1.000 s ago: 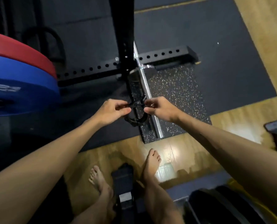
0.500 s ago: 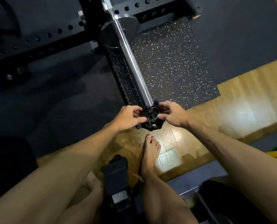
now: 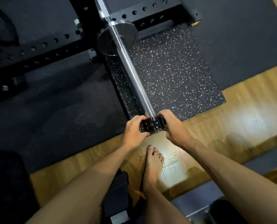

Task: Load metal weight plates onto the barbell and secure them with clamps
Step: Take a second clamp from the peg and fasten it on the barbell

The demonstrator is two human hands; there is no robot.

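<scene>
Right now both your hands hold the black clamp [image 3: 152,125] at the near tip of the barbell sleeve [image 3: 131,70]. Your left hand [image 3: 134,130] curls its grip round the clamp's left side, and your right hand [image 3: 171,125] pinches the right side, so neither grip is free. The sleeve's long axis runs away from you, up and slightly left, toward the metal weight plate [image 3: 105,44] seated against the collar by the rack [image 3: 37,50]. That plate lies well apart from the clamp, straight along the bar. I judge the coming move to be a push along that axis until the clamp touches the plate. Both hands sit equally near; whether the clamp's lever is latched, I cannot tell.
</scene>
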